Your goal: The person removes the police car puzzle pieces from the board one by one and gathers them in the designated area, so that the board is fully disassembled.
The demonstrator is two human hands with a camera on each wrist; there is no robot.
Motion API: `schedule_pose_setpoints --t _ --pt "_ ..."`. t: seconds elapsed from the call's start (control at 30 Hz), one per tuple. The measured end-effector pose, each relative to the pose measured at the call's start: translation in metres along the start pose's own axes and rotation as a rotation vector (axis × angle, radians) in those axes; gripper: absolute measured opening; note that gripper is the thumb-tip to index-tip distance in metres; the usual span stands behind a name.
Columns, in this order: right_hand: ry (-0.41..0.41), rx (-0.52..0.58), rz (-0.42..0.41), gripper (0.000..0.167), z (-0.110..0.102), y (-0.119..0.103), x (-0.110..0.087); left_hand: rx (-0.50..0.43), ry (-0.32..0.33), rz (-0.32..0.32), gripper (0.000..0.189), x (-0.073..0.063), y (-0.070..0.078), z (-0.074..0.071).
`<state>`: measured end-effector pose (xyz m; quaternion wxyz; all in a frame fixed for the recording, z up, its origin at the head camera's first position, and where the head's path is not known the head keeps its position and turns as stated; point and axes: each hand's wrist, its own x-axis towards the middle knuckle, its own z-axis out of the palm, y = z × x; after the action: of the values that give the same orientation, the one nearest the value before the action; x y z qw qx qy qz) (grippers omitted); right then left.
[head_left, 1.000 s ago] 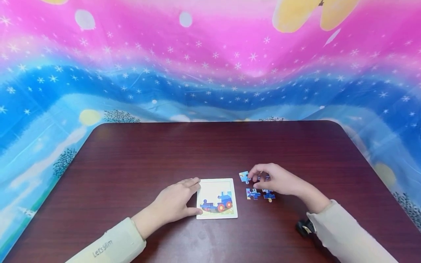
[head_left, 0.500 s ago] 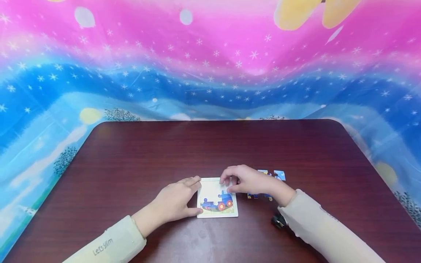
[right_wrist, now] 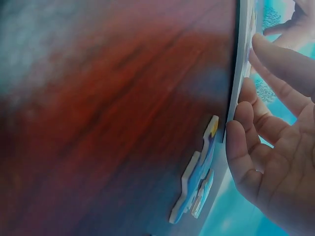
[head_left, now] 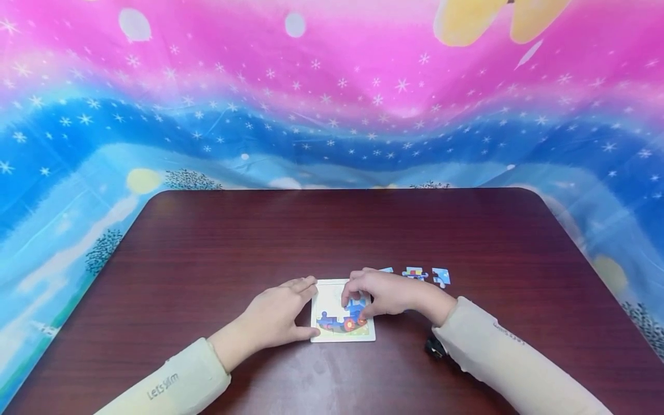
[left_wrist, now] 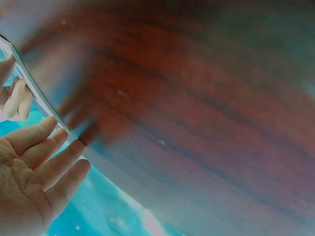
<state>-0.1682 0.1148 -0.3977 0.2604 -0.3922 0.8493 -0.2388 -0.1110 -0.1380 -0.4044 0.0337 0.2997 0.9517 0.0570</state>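
My left hand [head_left: 277, 314] rests at the left edge of a small white puzzle tray [head_left: 342, 339], thumb at the lower corner, fingers at the upper one. Fitted pieces along the tray's bottom and right show a blue train [head_left: 334, 324] with red wheels; the upper left is bare white. Over the tray's right side is my right hand [head_left: 386, 291], its thumb and index finger bent down towards the train picture. Whether a piece is between them is hidden. In the right wrist view the other fingers [right_wrist: 236, 147] curl loosely beside the tray's edge.
Loose puzzle pieces lie to the right of the tray, including one with red and yellow marks [head_left: 415, 272] and a pale blue one [head_left: 441, 275]; others are behind my right hand. A black object [head_left: 434, 347] is by the right cuff. Patterned cloth [head_left: 332, 104] hangs behind the table [head_left: 249, 230].
My right hand has moved left from the loose pieces to the tray, then a little lower over the train picture. The left hand has stayed at the tray's left edge.
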Motion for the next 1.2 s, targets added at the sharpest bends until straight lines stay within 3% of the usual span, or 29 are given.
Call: schedule_pose_setpoints --t 0.77,1.2 --pt "-0.004 -0.104 0.02 0.03 0.0041 -0.0058 0.0013 -0.052 -0.002 -0.016 0.076 0.0002 -0.0017 0.002" --pt "-0.001 -0.057 0.021 0.031 0.0025 -0.0059 0.0035 -0.049 -0.006 -0.012 0.077 0.0005 -0.0015 -0.001"
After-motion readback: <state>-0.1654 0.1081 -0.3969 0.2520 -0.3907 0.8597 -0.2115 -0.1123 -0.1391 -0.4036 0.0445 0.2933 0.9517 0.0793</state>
